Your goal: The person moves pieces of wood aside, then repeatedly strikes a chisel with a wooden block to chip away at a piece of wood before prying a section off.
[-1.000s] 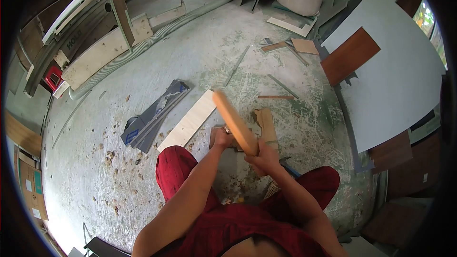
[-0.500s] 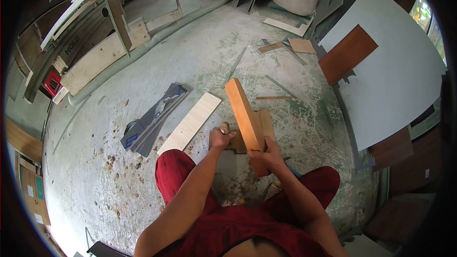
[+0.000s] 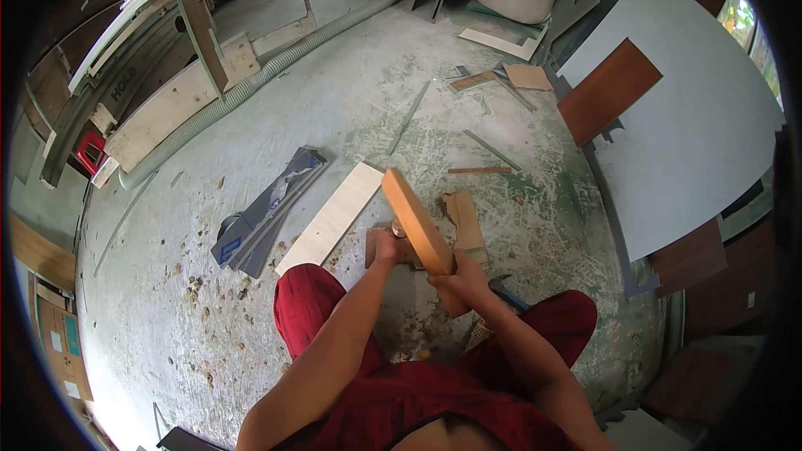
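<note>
A long orange-brown wooden block [image 3: 420,224] is in my right hand [image 3: 462,282], which grips it near its lower end. The block tilts up and to the left. My left hand [image 3: 385,248] is closed around an upright round-ended handle [image 3: 398,226]; the wooden block partly covers its top, and its lower end is hidden. Beneath my left hand a brown wooden piece [image 3: 373,244] lies on the floor. Just right of the block is a torn piece of cardboard [image 3: 464,221]. A hammer with a blue handle [image 3: 511,296] lies beside my right knee.
A pale board [image 3: 331,217] and dark grey strips [image 3: 269,210] lie to the left. Thin offcuts [image 3: 491,150] are scattered ahead. At the right leans a large grey sheet [image 3: 677,117] with a reddish-brown panel [image 3: 610,92]. A ribbed hose [image 3: 276,67] runs along the back left.
The wooden block has swung left and down toward the handle in my left hand, and my right hand has shifted slightly left with it. More of the cardboard and the hammer now shows.
</note>
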`<action>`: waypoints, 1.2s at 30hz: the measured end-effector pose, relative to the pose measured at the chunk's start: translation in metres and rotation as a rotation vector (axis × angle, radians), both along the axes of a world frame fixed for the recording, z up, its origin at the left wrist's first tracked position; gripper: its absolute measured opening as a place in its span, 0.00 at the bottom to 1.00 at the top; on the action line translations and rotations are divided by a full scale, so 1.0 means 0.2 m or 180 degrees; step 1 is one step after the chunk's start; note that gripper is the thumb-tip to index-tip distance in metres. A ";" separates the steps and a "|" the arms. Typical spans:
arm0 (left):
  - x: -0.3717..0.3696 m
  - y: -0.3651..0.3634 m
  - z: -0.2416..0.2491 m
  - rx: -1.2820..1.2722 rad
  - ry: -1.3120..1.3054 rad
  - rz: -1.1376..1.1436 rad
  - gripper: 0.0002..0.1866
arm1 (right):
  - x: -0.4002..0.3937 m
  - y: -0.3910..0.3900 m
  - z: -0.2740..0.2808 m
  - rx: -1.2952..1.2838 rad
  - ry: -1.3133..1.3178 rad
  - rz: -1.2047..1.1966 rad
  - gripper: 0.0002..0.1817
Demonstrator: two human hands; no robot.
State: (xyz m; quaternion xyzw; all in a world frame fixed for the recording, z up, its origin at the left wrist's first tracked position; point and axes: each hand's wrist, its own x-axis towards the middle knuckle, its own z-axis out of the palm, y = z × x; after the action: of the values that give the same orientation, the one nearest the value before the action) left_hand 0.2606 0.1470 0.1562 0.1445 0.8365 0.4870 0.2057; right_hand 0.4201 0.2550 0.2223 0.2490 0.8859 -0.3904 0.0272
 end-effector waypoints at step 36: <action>-0.29 -0.06 -0.72 0.0102 -0.0200 0.0444 0.25 | 0.01 0.06 0.04 -0.2365 0.1579 -0.0725 0.26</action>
State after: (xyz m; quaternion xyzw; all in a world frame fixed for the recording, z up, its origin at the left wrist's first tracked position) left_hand 0.2027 0.1341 0.0119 0.0738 0.8297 0.5178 0.1951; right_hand 0.4214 0.2661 0.2302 0.2172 0.6326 -0.7298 -0.1413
